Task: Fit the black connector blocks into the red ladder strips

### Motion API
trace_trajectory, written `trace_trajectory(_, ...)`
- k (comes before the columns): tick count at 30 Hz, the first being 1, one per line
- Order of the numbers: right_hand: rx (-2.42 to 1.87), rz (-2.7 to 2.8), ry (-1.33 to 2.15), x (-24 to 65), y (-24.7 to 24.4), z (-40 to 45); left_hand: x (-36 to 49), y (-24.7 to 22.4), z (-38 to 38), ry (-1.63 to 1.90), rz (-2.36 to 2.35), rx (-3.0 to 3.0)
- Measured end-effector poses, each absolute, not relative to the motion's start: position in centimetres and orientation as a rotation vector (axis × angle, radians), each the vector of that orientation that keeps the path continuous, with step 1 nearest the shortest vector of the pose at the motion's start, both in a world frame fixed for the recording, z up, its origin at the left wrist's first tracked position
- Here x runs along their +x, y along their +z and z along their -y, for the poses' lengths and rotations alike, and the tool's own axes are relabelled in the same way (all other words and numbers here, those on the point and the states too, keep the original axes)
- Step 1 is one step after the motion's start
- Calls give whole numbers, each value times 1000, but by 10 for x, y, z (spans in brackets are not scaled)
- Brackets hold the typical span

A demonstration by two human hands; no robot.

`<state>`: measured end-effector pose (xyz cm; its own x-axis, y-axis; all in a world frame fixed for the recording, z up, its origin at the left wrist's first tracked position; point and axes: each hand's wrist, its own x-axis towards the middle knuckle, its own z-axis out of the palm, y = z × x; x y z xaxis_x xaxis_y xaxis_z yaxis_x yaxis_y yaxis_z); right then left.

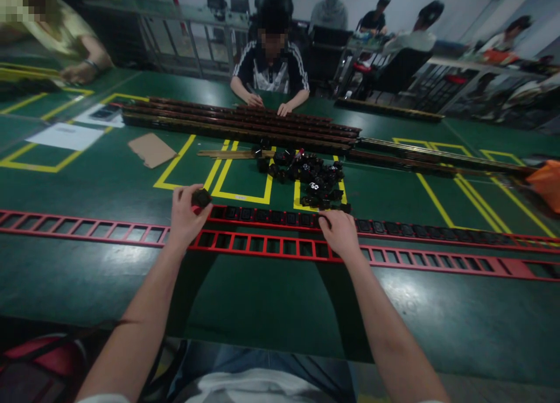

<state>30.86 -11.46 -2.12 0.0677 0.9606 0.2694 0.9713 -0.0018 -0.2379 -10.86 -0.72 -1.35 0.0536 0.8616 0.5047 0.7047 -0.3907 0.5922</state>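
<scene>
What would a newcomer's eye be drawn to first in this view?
Probably the long red slotted frame, running across the green table before the person. Just beyond lies a heap of black parts; the left hand holds a similar dark piece.

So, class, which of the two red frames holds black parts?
The far frame: black parts sit in its slots. The near frame shows none.

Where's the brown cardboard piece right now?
In the head view, the cardboard piece lies flat on the green table, left of centre, beyond the left hand and just right of the white sheets.
</scene>
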Motion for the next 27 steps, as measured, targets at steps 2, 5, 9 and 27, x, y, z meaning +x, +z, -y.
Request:
trace_trajectory(2, -2000, 1927, -47, 308, -21, 115, -108, -12, 7, 1209, -1572, 2147)
trace_trajectory(5, -2005, 1927, -53, 308, -21, 116, -106, -12, 7, 1112, -1467, 2225)
trace_trajectory(9, -2018, 1929, -49, 307, -20, 116, -105, -15, 5, 878, -1400, 2376)
trace_trajectory(27, -2005, 1909, 6, 305, -18, 119, -106, -20, 4, 593, -1483, 2541)
